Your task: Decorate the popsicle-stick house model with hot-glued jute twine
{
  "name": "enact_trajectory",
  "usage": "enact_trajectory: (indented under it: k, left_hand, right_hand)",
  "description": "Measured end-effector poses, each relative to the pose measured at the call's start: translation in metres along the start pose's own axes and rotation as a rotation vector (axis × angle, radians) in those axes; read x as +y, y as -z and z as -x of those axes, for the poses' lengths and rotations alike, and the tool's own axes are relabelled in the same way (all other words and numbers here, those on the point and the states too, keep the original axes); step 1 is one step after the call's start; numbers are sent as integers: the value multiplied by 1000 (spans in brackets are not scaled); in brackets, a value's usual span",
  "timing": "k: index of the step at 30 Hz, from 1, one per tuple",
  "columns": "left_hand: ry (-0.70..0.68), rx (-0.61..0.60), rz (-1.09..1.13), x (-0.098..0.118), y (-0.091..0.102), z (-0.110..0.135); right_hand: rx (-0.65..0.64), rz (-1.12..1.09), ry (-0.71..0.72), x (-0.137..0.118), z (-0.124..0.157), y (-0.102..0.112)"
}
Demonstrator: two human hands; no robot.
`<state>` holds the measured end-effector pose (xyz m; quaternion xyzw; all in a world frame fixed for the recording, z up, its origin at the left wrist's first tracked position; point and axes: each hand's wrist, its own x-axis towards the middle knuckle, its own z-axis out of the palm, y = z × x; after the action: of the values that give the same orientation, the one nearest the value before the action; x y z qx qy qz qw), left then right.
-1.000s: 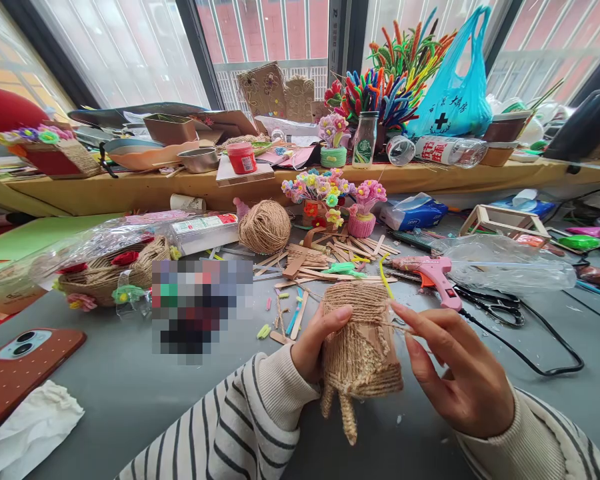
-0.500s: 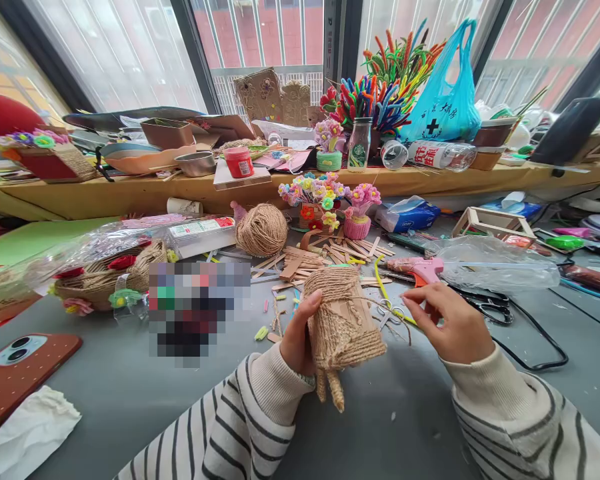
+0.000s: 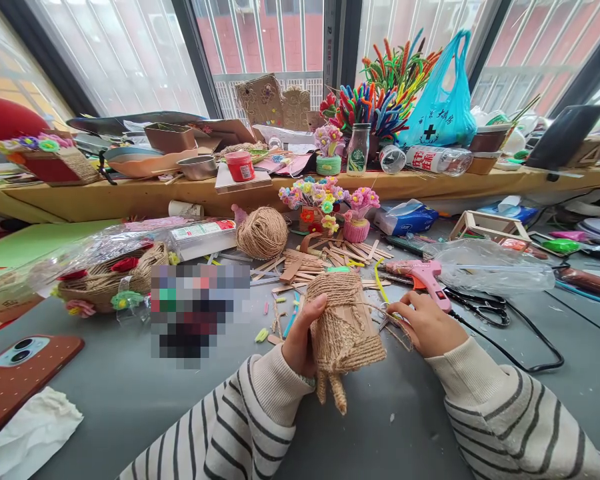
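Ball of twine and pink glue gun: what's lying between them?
In the head view, mostly wooden craft sticks plus a yellow strip lie between the ball of twine and pink glue gun.

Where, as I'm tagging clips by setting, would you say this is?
Probably a craft workspace: a ball of twine, a pink glue gun and scattered craft sticks lie on the grey table.

Craft workshop: cluttered gray surface (image 3: pixel 145 407), glue gun (image 3: pixel 427 273) at 3 o'clock, twine ball (image 3: pixel 263 232) at 9 near centre, loose wooden sticks (image 3: pixel 305 265) mid-view, bunched pipe cleaners (image 3: pixel 373 110) at 1 o'clock.
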<state>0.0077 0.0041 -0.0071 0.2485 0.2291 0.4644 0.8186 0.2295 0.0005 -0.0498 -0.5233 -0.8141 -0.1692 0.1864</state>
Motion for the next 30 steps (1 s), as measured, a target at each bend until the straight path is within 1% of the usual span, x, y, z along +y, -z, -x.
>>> enact_trajectory:
  k: [2, 7, 11, 17, 21, 22, 24, 26, 27, 29, 30]
  left_hand:
    - [-20, 3, -10, 1, -1, 0]
    - [-3, -31, -26, 2, -3, 2]
    - [-3, -23, 0, 2, -2, 2]
    - [-36, 41, 17, 4, -3, 1]
    - [-29, 44, 4, 5, -4, 2]
    - [-49, 45, 0, 5, -3, 2]
    - [-110, 47, -17, 4, -3, 2]
    - [-181, 51, -44, 3, -3, 2]
    - [-211, 53, -57, 3, -4, 2]
    - [-248, 64, -80, 4, -7, 3]
    - [-254, 74, -93, 5, -8, 4]
  right_hand:
    - [-2, 11, -2, 0, 0, 0]
    - [2, 15, -9, -4, 0, 1]
    - [18, -8, -45, -5, -1, 3]
    - [70, -64, -196, -5, 0, 9]
    - [122, -122, -324, -7, -1, 20]
    - [138, -150, -353, -8, -2, 24]
    - [163, -264, -415, -13, -5, 33]
    - [156, -572, -516, -18, -7, 43]
    - [134, -705, -534, -22, -8, 47]
    - [74, -897, -501, -28, -10, 55]
    - [34, -966, -449, -30, -10, 59]
